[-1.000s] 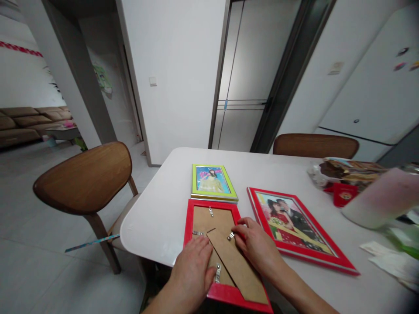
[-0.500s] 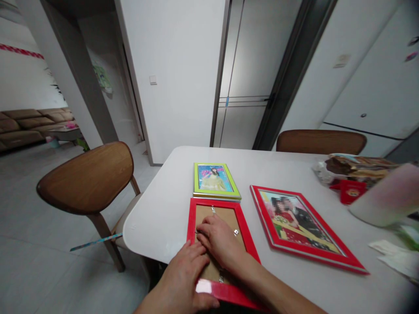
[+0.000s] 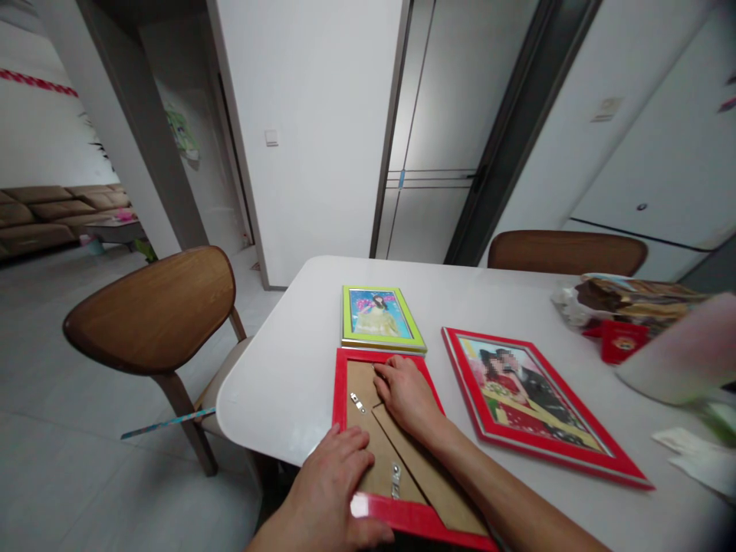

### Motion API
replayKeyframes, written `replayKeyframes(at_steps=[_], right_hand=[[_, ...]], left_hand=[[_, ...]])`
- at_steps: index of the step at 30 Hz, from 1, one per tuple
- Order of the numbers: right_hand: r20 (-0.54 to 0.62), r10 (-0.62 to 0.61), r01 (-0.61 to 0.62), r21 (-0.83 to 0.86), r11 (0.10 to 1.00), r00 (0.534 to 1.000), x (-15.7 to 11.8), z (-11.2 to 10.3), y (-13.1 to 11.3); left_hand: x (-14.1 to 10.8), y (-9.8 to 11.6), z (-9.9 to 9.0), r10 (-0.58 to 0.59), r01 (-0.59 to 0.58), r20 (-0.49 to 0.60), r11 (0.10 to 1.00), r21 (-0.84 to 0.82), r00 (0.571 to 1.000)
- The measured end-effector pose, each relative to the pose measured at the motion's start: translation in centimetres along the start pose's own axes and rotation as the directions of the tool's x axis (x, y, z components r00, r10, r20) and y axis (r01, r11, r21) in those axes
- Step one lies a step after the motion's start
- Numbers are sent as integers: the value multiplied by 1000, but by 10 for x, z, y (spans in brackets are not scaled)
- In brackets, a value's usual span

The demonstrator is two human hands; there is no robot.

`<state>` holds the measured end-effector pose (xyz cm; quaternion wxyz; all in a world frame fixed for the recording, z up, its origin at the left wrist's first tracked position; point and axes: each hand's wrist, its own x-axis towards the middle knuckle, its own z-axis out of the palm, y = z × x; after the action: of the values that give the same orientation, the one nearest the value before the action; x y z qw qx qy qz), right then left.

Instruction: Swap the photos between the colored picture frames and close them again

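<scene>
The left hand (image 3: 333, 487) is splayed, fingers (image 3: 352, 442) pointed toward one o'clock; the right hand (image 3: 408, 395) is curled, its forearm (image 3: 497, 484) extended toward ten o'clock

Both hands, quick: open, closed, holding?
Left hand: open, resting on the face-down red rectangular picture frame.
Right hand: curled at the far silver metal clip; grip unclear.

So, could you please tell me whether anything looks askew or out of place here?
Slightly: the small silver metal clip near the left edge of the face-down red picture frame sits diagonally, not square to the rim. Also, a thin blue patterned strip juts out oddly from the brown wooden chair. I see no spill.
</scene>
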<state>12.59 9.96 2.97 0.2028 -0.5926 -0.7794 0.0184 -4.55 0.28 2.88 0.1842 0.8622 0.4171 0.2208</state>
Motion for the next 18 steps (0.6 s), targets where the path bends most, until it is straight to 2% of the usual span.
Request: replayKeyframes(at_steps=[4, 6, 8, 9, 12, 14, 18], right_hand=[[10, 4, -5, 65, 998, 1000, -1, -2, -1], [26, -11, 8, 136, 991, 1000, -9, -11, -2], [100, -80, 52, 253, 966, 992, -22, -24, -4], [161, -138, 81, 319, 944, 977, -30, -32, -4], [330, -302, 136, 442, 887, 894, -56, -51, -5], [358, -338, 158, 446, 881, 870, -68, -55, -7], [289, -303, 171, 404, 898, 908, -75, -49, -14]], left_hand=[[0, -1, 1, 10, -10, -9, 1000, 4, 1000], [0, -1, 0, 5, -5, -5, 1000, 5, 1000], [0, 0, 0, 4, -4, -1, 1000, -2, 1000], [0, 0, 0, 4, -4, 0, 1000, -8, 1000], [1, 1, 0, -4, 5, 11, 1000, -23, 1000], [1, 2, -1, -14, 15, 18, 999, -28, 1000], [1, 4, -2, -29, 30, 13, 999, -29, 999]])
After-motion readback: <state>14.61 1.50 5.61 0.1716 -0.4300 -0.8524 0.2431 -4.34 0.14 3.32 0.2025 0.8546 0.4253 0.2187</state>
